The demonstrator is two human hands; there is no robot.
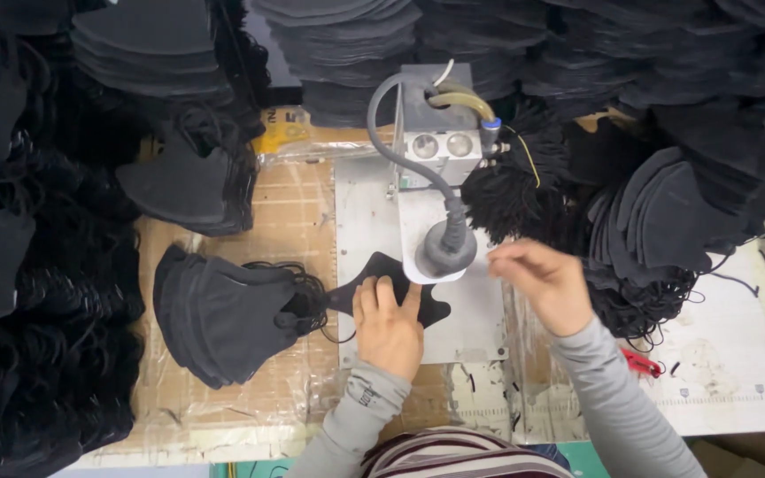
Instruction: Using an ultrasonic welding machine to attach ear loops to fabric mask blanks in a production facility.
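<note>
Striped clothing sits lowest; above it the left hand (389, 326) presses flat, fingers spread, pinning a black mask (389, 281) under the welding head (445, 250), while the right hand (542, 285), fingers curled and blurred, hovers beside the loops (511, 199).

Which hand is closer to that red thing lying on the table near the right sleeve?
The right hand. It hovers up and left of the small red object, beside the machine's grey round head. The left hand lies farther left, flat on the flat black fabric mask piece.

Mask (382, 279) on the plate (365, 212) under the press head (444, 252), mask stack (214, 314) to its left.
</note>
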